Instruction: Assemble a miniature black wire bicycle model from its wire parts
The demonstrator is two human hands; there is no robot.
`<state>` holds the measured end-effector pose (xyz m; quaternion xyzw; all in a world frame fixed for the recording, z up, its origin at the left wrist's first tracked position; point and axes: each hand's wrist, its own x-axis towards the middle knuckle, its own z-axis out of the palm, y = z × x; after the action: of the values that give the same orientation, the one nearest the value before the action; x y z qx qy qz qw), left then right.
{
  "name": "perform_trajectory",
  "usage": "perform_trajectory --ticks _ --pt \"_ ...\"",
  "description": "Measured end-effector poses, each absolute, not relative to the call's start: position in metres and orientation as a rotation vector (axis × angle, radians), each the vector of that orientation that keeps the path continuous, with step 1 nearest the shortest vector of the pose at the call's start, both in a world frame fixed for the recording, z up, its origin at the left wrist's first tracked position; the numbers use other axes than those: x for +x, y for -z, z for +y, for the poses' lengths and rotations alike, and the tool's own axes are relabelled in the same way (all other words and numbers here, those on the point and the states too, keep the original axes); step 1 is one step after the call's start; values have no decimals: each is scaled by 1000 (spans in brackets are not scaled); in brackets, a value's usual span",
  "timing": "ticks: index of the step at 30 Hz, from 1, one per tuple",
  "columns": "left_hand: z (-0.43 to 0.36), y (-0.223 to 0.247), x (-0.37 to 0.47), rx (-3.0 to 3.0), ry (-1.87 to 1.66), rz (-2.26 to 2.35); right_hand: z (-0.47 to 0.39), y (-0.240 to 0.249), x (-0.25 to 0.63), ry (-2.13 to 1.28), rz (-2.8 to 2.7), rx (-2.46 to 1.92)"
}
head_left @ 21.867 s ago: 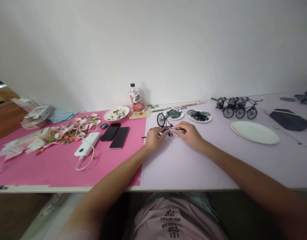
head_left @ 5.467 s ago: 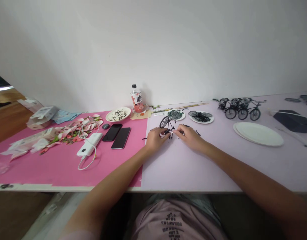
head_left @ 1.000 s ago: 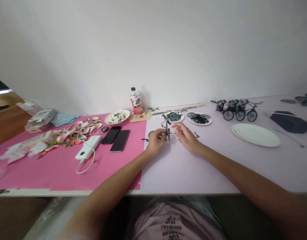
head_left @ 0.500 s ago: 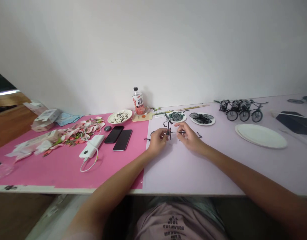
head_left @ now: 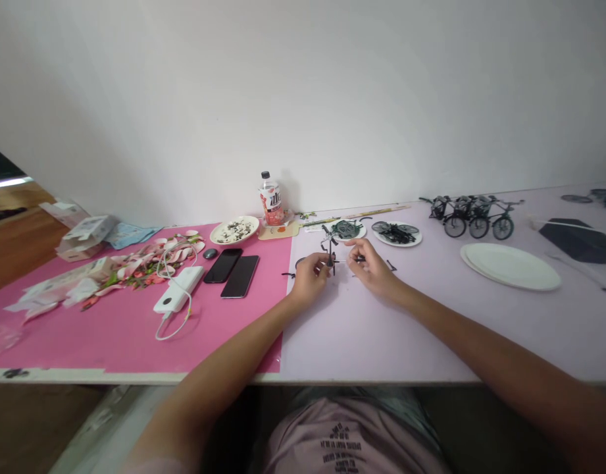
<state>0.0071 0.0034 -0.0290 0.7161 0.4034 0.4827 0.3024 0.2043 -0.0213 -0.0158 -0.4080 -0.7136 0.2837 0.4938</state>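
My left hand (head_left: 311, 275) pinches a partly built black miniature bicycle (head_left: 331, 245), held upright with its handlebars at the top. My right hand (head_left: 372, 268) is closed on a small screwdriver (head_left: 341, 261); its thin shaft points left and meets the side of the bicycle's lower part. The fingers hide most of the handle, and the exact contact point is too small to make out. Loose dark parts lie on the table beside both hands, among them a small black piece (head_left: 392, 265) right of my right fingers.
Behind my hands are a plate of green parts (head_left: 362, 232) and a plate of black parts and wheels (head_left: 417, 241). Finished miniature bicycles (head_left: 473, 216) stand at right, behind stacked white plates (head_left: 514, 266). At left lie two phones (head_left: 240, 276), a power bank (head_left: 178, 289) and petals; a bottle (head_left: 272, 203) stands behind.
The whole view has shifted slightly. Both hands keep nearly the same pose; the right fingers have curled slightly around the screwdriver, which still points at the bicycle.
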Motion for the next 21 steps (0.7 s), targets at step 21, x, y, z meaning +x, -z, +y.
perform_trajectory --ticks 21 --pt "7 16 2 1821 -1278 1158 14 19 243 -149 -1585 -1200"
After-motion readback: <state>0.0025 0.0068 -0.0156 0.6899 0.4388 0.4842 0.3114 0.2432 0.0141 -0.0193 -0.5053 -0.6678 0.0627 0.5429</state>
